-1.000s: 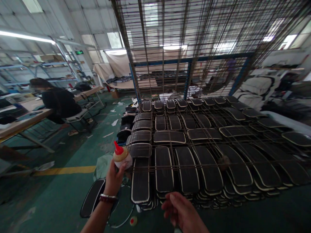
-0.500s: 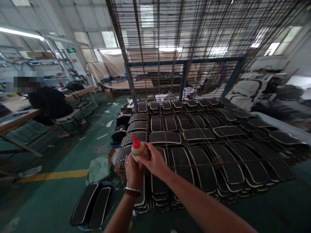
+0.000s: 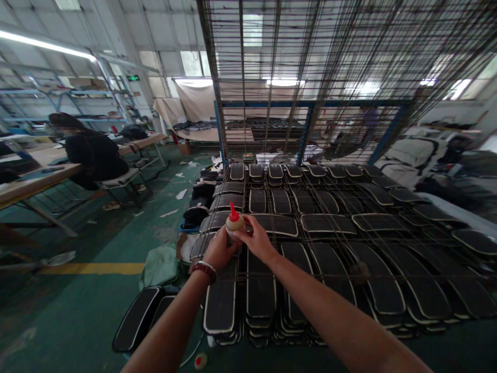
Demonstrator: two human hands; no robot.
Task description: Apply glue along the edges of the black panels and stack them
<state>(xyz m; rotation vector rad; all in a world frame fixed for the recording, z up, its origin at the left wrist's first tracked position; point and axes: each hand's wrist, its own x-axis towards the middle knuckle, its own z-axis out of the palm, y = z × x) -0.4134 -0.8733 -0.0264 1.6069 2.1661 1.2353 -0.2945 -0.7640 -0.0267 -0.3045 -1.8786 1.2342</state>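
A squeeze bottle [image 3: 235, 224] with a red pointed nozzle and a yellowish top is held upright between both hands. My left hand [image 3: 219, 251] closes around its lower left side, and my right hand [image 3: 257, 239] grips it from the right. Most of the bottle's body is hidden by the fingers. Just beyond and below the hands lie stacks of black panels [image 3: 261, 295] with pale edging, spread in rows on a wire rack [image 3: 306, 241]. A red-beaded bracelet and a light bangle circle my left wrist.
The rack's raised wire grids [image 3: 310, 57] lean above the panels. More black panels [image 3: 136, 318] stand in a container at lower left, beside green cloth [image 3: 159, 265]. A small red-topped object [image 3: 200, 361] lies on the floor. A person [image 3: 93, 150] sits at a worktable [image 3: 70, 176] on the left.
Both hands and the bottle have moved slightly away from me, toward the rack. The view has swung a little left, so the scene sits further right.
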